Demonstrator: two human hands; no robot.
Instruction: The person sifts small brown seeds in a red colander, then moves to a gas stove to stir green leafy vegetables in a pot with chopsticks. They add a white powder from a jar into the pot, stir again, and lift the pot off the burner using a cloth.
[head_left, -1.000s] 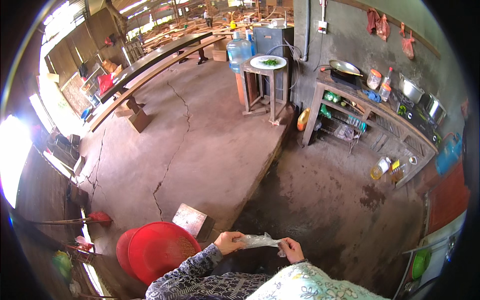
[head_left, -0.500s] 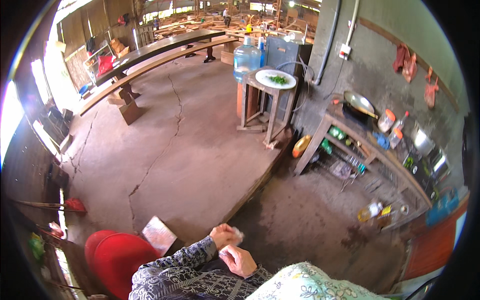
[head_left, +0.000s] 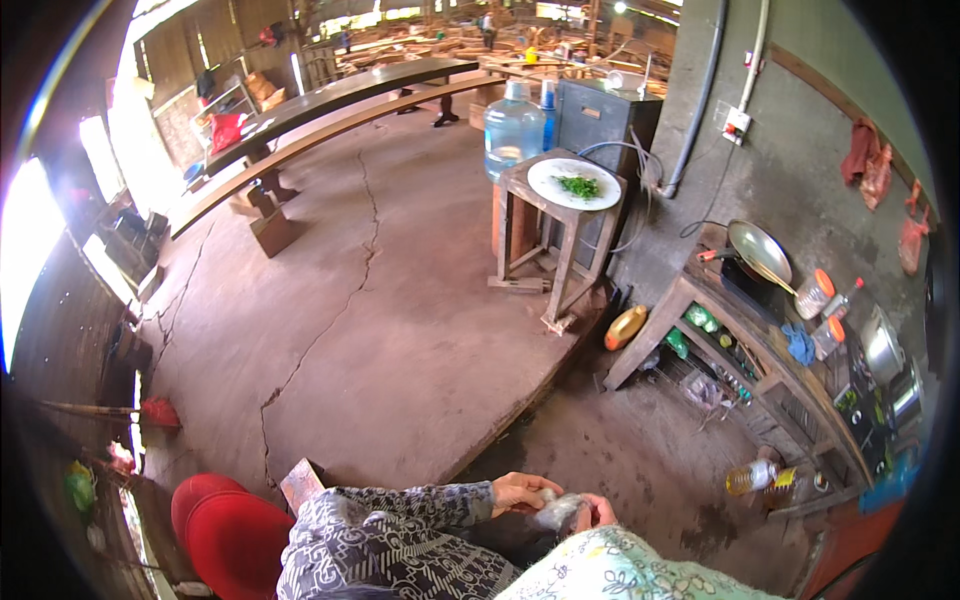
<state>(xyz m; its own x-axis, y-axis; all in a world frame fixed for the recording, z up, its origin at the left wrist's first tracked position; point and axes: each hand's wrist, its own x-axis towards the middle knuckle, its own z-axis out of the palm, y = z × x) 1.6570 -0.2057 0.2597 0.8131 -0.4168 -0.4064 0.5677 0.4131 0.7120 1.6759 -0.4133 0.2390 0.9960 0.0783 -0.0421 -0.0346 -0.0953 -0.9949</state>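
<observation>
Low in the head view, my left hand (head_left: 520, 492) pinches one side of a small crumpled, whitish, see-through piece of plastic (head_left: 556, 513). My right hand (head_left: 598, 511) grips its other side, with the fingers partly hidden behind a pale green floral cloth (head_left: 630, 565) at the lower edge. The plastic bunches up between the two hands; whether anything is inside it I cannot tell. A dark patterned sleeve (head_left: 420, 505) covers my left arm.
Red round stools (head_left: 235, 540) stand at lower left. Ahead, a wooden stool (head_left: 510, 190) bears a white plate of chopped greens (head_left: 540, 185). At right a wooden counter (head_left: 650, 325) holds a wok (head_left: 762, 250) and jars. Bottles (head_left: 748, 477) sit on the floor; a step edge (head_left: 520, 400) crosses it.
My hands have moved right and apart from each other, and the whitish plastic now stretches between them. The view has shifted, so the room's things sit a little further right and lower.
</observation>
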